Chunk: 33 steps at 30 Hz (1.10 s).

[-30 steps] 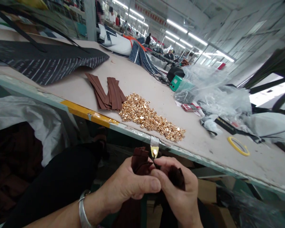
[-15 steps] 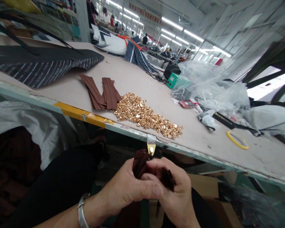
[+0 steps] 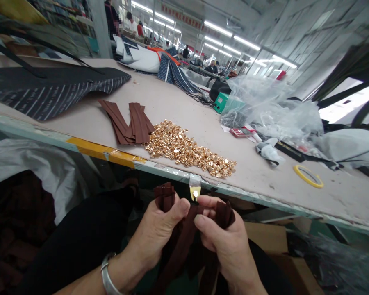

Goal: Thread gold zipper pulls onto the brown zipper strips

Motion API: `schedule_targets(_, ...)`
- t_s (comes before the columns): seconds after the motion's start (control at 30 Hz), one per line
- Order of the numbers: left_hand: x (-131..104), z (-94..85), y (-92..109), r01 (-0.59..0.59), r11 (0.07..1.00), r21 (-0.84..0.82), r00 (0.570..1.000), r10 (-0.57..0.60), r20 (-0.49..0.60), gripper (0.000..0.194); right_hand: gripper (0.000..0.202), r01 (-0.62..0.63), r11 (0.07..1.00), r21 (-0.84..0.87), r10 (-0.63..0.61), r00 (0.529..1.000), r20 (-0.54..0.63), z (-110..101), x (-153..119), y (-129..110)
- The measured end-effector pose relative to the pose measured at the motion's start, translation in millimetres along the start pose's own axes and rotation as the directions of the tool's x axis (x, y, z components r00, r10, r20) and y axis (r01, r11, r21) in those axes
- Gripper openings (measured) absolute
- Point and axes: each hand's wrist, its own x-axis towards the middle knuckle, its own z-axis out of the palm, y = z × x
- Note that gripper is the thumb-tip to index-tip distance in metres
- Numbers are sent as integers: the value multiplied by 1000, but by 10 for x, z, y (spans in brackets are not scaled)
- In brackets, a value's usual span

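My left hand (image 3: 158, 229) is closed on a bundle of brown fabric strips (image 3: 165, 196), below the table's front edge. To its right, my right hand (image 3: 226, 233) grips more brown strips (image 3: 224, 214), its thumb and forefinger at a strip hanging between the hands. Just above them, a small yellow-and-clear piece (image 3: 195, 191) with a shiny gold bit hangs at the table edge. On the table lies a heap of small gold metal pieces (image 3: 184, 147), touching a pile of brown strips (image 3: 140, 123) on its left.
The pale table (image 3: 178, 106) crosses the view. Dark striped fabric (image 3: 64, 90) lies at left. Toward the right are a green box (image 3: 221, 102), clear plastic bags (image 3: 264, 102) and a yellow tape ring (image 3: 308, 176). A cardboard box (image 3: 266, 237) stands under the table. People are far behind.
My hands have moved apart, the left one leftward with its bundle. A brown strip now shows between them, and both bundles are more visible. The view has shifted slightly.
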Motion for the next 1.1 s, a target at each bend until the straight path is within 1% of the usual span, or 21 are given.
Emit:
schedule_targets(0.07, -5, -4, 41, -29, 998, 47, 998, 27, 49, 39, 21, 48, 994, -95, -47, 999, 13, -13, 4, -2)
schedule_targets(0.1, -10, -3, 61, -29, 997, 73, 997, 24, 76, 35, 15, 96, 983, -154, -92, 995, 29, -15, 3, -11)
schedule_targets(0.17, -21, 0, 88, -18, 994, 110, 996, 8, 92, 27, 9, 226, 933, -281, -218, 974, 58, -14, -4, -32)
schedule_targets(0.2, -24, 2, 95, -11, 993, 118, 996, 0, 90, 25, 7, 304, 889, -342, -298, 952, 72, -12, -9, -41)
schedule_targets(0.23, -25, 4, 97, 3, 994, 110, 996, -12, 84, 26, 7, 385, 830, -403, -380, 920, 95, -12, -14, -48)
schedule_targets(0.27, -23, 5, 96, 21, 996, 86, 997, -27, 76, 26, 10, 468, 754, -460, -462, 877, 136, -12, -20, -53)
schedule_targets(0.33, -12, 8, 89, 81, 997, -4, 996, -81, 48, 26, 20, 630, 571, -525, -597, 759, 261, -14, -33, -55)
schedule_targets(0.37, -6, 9, 86, 120, 991, -56, 992, -118, 34, 26, 25, 694, 491, -526, -637, 698, 327, -15, -40, -53)
schedule_targets(0.4, -1, 10, 83, 160, 982, -102, 987, -158, 28, 27, 28, 735, 441, -516, -656, 656, 373, -15, -45, -50)
schedule_targets(0.43, 1, 11, 80, 193, 972, -134, 981, -191, 30, 28, 29, 746, 432, -507, -664, 643, 382, -14, -49, -46)
schedule_targets(0.47, 0, 12, 77, 216, 966, -144, 976, -213, 39, 29, 27, 728, 464, -504, -661, 664, 350, -12, -50, -42)
schedule_targets(0.53, -12, 10, 67, 225, 967, -120, 974, -219, 66, 30, 20, 627, 608, -488, -618, 759, 206, -5, -44, -38)
schedule_targets(0.6, -28, 7, 53, 215, 973, -83, 975, -208, 79, 30, 11, 498, 760, -418, -516, 853, 78, 6, -27, -40)
schedule_targets(0.67, -36, 5, 42, 214, 973, -87, 975, -207, 74, 30, 3, 385, 860, -335, -396, 917, 37, 19, -8, -39)
schedule_targets(0.73, -27, 7, 46, 217, 968, -129, 975, -210, 66, 30, 12, 269, 935, -231, -272, 962, 20, 30, 5, -27)
schedule_targets(0.77, -18, 9, 55, 217, 965, -149, 975, -209, 71, 29, 17, 198, 969, -147, -199, 980, 5, 35, 9, -18)
schedule_targets(0.83, 3, 16, 86, 217, 962, -167, 975, -204, 93, 27, 23, 18, 998, 58, -19, 1000, 14, 42, 14, -3)
schedule_targets(0.9, 21, 27, 127, 212, 965, -152, 975, -198, 100, 26, 28, -138, 969, 206, 131, 990, 47, 48, 18, -5)
schedule_targets(0.97, 31, 43, 167, 209, 969, -130, 977, -200, 78, 25, 30, -208, 940, 271, 200, 978, 59, 54, 26, -26)
schedule_targets(1.1, 45, 80, 219, 214, 972, -94, 976, -211, 46, 26, 34, -285, 897, 337, 280, 958, 63, 66, 58, -65)
